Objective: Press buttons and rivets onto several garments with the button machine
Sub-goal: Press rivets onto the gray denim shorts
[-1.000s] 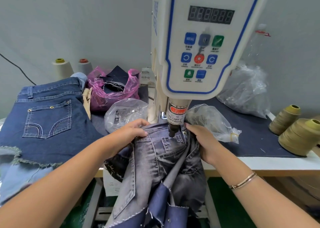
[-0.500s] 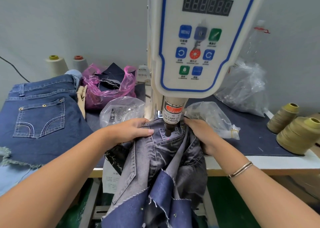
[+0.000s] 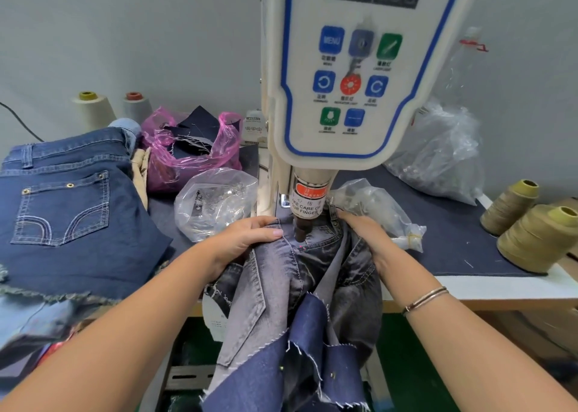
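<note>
Your button machine fills more of the view than it did a second ago, since your head has come in closer; the grey denim garment stays draped off the table edge with its pocket corner under the punch. Over that second the punch tip has dropped close to the cloth, and a small red dot now shows on the fabric just below it (likely the machine's aiming light). By that I judge you are lining up the next rivet spot, not yet pressing it.

Your left hand grips a fold of the garment just left of the punch, thumb on top and fingers curled under. Your right hand holds the bunched fabric on the other side, its fingers mostly hidden in the cloth. Both sit near the punch, so mind them.

The blue denim shorts lie to the left with rivets already on the pocket.

As for containers: the pink bag holds dark fabric scraps, the clear bag beside your left hand holds small metal parts, the clear bag behind your right hand holds something similar, and the large clear bag behind looks nearly empty.
</note>
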